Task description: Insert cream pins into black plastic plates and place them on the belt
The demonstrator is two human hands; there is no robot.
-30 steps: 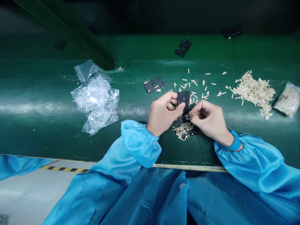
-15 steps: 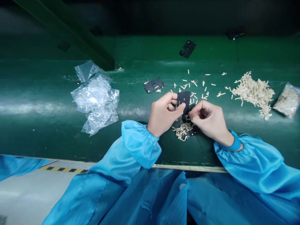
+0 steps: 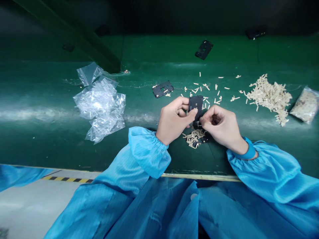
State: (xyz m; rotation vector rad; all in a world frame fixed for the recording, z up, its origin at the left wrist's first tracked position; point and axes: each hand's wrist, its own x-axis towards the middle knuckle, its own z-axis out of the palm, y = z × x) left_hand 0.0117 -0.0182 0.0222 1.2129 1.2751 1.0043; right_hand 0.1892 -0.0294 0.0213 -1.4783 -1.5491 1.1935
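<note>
My left hand [image 3: 173, 122] pinches a flat black plastic plate [image 3: 195, 103] with small cutouts, thumb on its face. At the plate's lower right edge, my right hand [image 3: 220, 124] has thumb and forefinger pressed together; whatever lies between them is hidden. Below both hands sits a small heap of beige strips [image 3: 194, 137], with dark parts partly under it. Just beyond the left hand a similar black plate [image 3: 162, 89] lies flat, a few beige pieces on and beside it. Loose beige strips [image 3: 216, 87] are scattered past the held plate.
Clear plastic bags [image 3: 101, 103] lie piled at the left. A large beige pile [image 3: 270, 96] and a filled clear bag [image 3: 306, 104] are at the right. Another black plate [image 3: 204, 49] rests farther back. A green beam [image 3: 82, 36] slants across the back left of the green table [image 3: 139, 149].
The view has shifted slightly. Both hands keep nearly the same pose, with the right fingertips still at the black plate's lower edge.
</note>
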